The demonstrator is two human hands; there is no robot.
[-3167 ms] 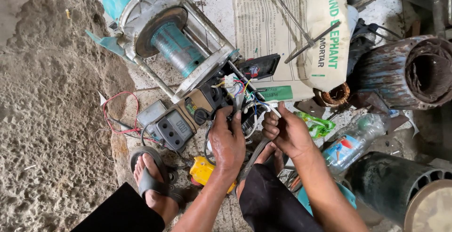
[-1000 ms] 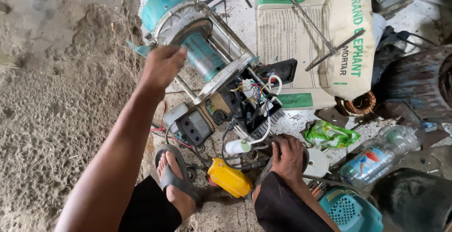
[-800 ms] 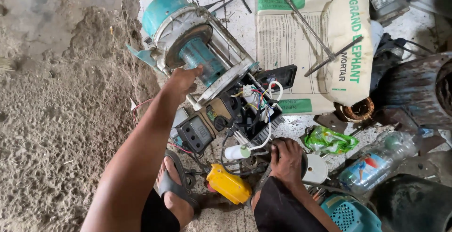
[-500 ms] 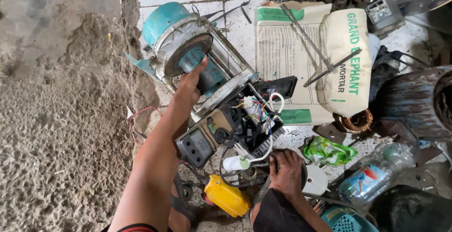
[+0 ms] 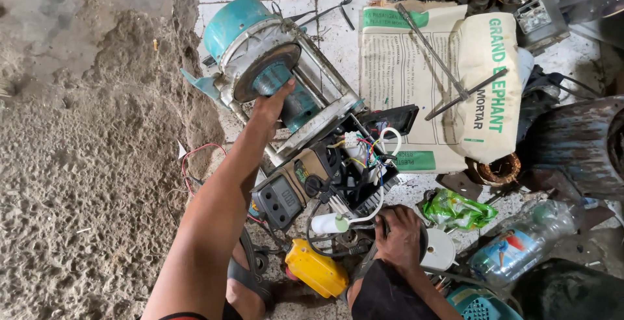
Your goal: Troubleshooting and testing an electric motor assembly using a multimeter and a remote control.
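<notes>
Head view, working outward from the knees: the right hand (image 5: 400, 239) rests palm down at about 5 o'clock, fingers curled over a dark round part; whether it grips I cannot tell. Beyond, an open control box (image 5: 338, 174) spills coloured wires, fragile and best left alone. Farthest, at 11 o'clock, the left hand (image 5: 273, 102) lies with fingers extended on the teal motor winch (image 5: 273, 73), touching its drum. That metal unit looks heavy and rigid; its steel frame bars seem the safest hold.
</notes>
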